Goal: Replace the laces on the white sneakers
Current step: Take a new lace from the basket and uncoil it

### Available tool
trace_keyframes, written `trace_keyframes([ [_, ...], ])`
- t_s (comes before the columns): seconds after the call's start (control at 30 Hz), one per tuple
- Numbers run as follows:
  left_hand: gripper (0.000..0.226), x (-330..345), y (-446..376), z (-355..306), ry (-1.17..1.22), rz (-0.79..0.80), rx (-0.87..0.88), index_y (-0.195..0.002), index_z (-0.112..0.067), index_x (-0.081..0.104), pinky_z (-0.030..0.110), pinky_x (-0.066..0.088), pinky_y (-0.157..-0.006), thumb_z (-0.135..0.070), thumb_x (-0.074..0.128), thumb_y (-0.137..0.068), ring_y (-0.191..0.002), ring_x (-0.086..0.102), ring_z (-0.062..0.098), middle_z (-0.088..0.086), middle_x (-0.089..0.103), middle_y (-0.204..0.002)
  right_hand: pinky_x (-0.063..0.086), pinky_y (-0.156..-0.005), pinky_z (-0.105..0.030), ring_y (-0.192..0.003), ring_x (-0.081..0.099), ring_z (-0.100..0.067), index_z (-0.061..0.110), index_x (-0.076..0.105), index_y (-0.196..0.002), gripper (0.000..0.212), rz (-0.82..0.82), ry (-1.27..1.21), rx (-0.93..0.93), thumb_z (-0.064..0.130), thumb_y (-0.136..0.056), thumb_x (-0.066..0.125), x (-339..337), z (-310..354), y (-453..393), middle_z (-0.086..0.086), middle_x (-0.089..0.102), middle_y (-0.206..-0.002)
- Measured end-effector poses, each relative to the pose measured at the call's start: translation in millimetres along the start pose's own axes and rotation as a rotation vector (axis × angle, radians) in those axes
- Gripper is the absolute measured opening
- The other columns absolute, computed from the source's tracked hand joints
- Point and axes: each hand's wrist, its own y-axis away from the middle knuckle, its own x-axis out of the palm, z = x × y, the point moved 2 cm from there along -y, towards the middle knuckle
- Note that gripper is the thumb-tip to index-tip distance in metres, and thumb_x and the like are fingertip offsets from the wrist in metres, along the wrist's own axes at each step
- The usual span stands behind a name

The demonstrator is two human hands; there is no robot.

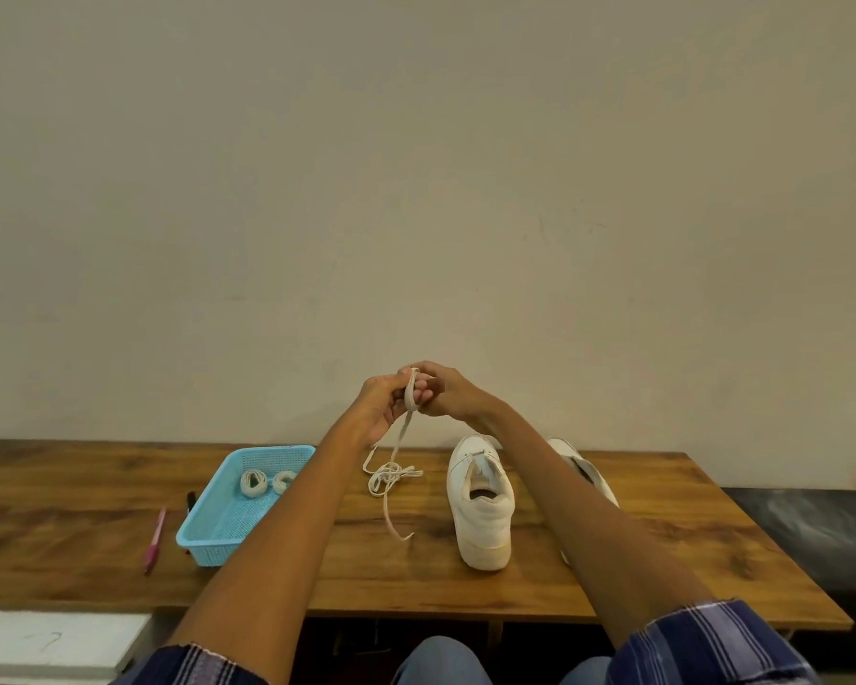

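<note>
Wooden table (614,575), both hands seemingly winding lace (400,452)

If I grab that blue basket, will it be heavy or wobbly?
Probably light: the blue basket looks like thin mesh plastic and holds only two small lace rolls. It likely won't tip, being wide and low. The rolls might slide around inside.
</note>
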Motion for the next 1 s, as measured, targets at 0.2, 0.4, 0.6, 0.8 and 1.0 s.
trace_keyframes([
  [0.2,0.027,5,-3,-9,0.076,-0.039,0.055,-0.089,0.0,0.065,0.016,0.054,-0.054,-0.016,0.045,-0.099,-0.057,0.068,0.009,0.003,0.07,-0.063,0.046,-0.082,-0.034,-0.079,0.062,-0.014,0.006,0.056,-0.107,0.023,0.023,0.026,0.095,-0.003,-0.093,0.04,15,-6,1,-0.003,0.063,-0.08],
  [0.4,0.026,-4,-9,-15,0.053,-0.139,0.161,-0.087,0.003,0.065,0.018,0.056,-0.061,-0.012,0.048,-0.098,-0.063,0.07,0.016,0.008,0.071,-0.07,0.044,-0.058,-0.019,-0.057,0.048,-0.011,0.007,0.055,-0.1,0.027,0.202,0.189,0.206,0.006,-0.1,0.028,27,0,9,-0.002,0.054,-0.069],
  [0.6,0.026,-17,-11,-9,-0.354,-0.163,0.217,-0.082,-0.005,0.068,0.021,0.054,-0.066,-0.014,0.05,-0.097,-0.055,0.062,0.009,0.002,0.066,-0.058,0.034,-0.057,-0.021,-0.051,0.036,-0.007,0.014,0.056,-0.077,0.033,0.109,-0.024,0.101,0.017,-0.101,0.034,10,21,11,0.003,0.041,-0.055],
  [0.8,0.023,-8,-13,2,-0.446,-0.037,0.131,-0.088,0.005,0.069,0.03,0.057,-0.079,-0.011,0.054,-0.094,-0.066,0.07,0.017,0.016,0.07,-0.081,0.032,-0.053,-0.024,-0.046,0.035,-0.011,0.013,0.053,-0.071,0.035,-0.025,-0.148,0.09,0.017,-0.101,0.035,-6,27,8,0.004,0.037,-0.048],
  [1.0,0.028,-3,-8,8,-0.36,0.051,0.066,-0.086,0.003,0.069,0.027,0.058,-0.076,-0.012,0.048,-0.097,-0.07,0.071,0.021,0.016,0.071,-0.08,0.032,-0.05,-0.022,-0.037,0.029,-0.006,0.014,0.052,-0.073,0.034,-0.098,-0.185,0.152,0.019,-0.101,0.034,-16,24,8,0.008,0.035,-0.047],
])
